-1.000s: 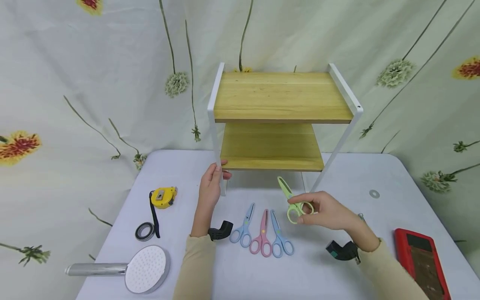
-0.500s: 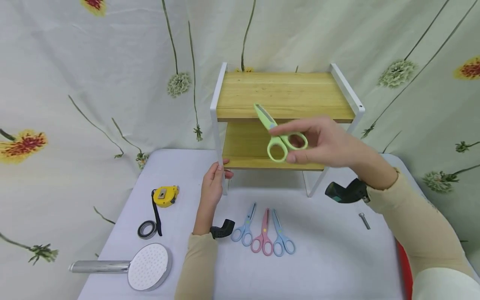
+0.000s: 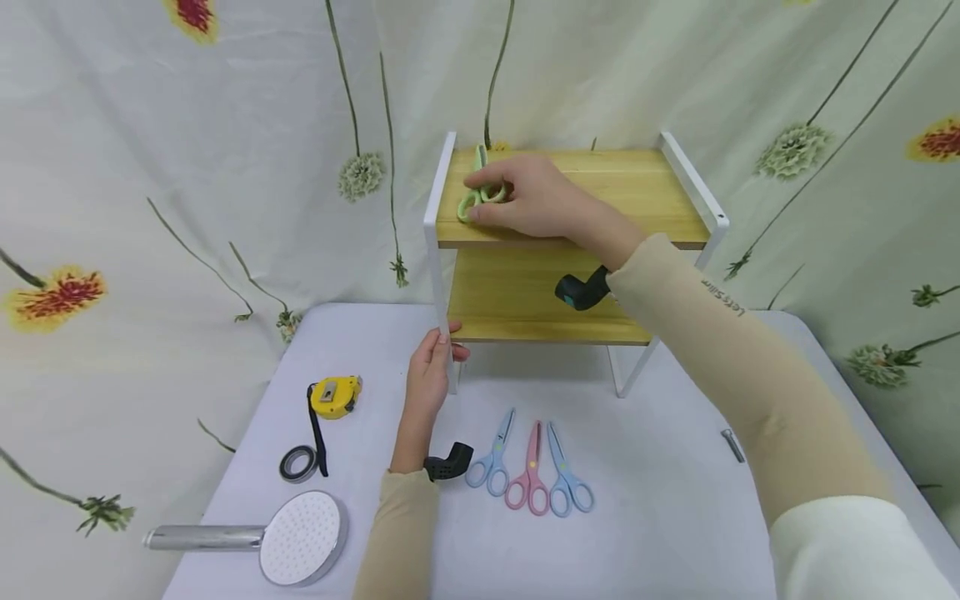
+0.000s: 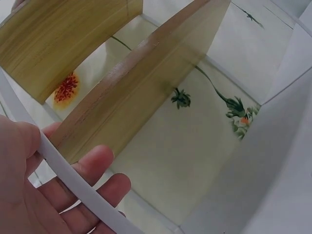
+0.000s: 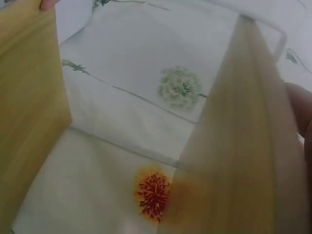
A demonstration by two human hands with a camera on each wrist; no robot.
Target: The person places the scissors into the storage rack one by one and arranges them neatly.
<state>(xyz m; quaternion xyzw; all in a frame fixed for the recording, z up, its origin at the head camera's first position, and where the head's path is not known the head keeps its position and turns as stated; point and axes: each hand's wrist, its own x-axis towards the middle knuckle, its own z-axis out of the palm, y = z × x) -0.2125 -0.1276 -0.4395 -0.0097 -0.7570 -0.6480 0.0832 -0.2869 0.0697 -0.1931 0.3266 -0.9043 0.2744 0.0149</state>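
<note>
A two-tier wooden shelf (image 3: 600, 187) with white side frames stands at the back of the table. Over the left part of its top board, my right hand (image 3: 532, 196) pinches a pair of green scissors (image 3: 481, 158) by the handles, blades pointing away; whether they touch the board I cannot tell. My left hand (image 3: 429, 367) grips the shelf's left front post (image 4: 73, 180) beside the lower board. In front of the shelf lie blue scissors (image 3: 491, 458), pink scissors (image 3: 531, 475) and a second blue pair (image 3: 566, 475), side by side.
On the left lie a yellow tape measure (image 3: 335, 397), a black tape roll (image 3: 298, 463) and a shower head (image 3: 300, 537). A bolt (image 3: 732, 446) lies at the right, beside my right sleeve. A flowered cloth (image 3: 225, 167) hangs behind the table.
My right hand has lifted the green scissors from in front of the shelf, up and to the left, over the top board. My left hand keeps its grip on the post.
</note>
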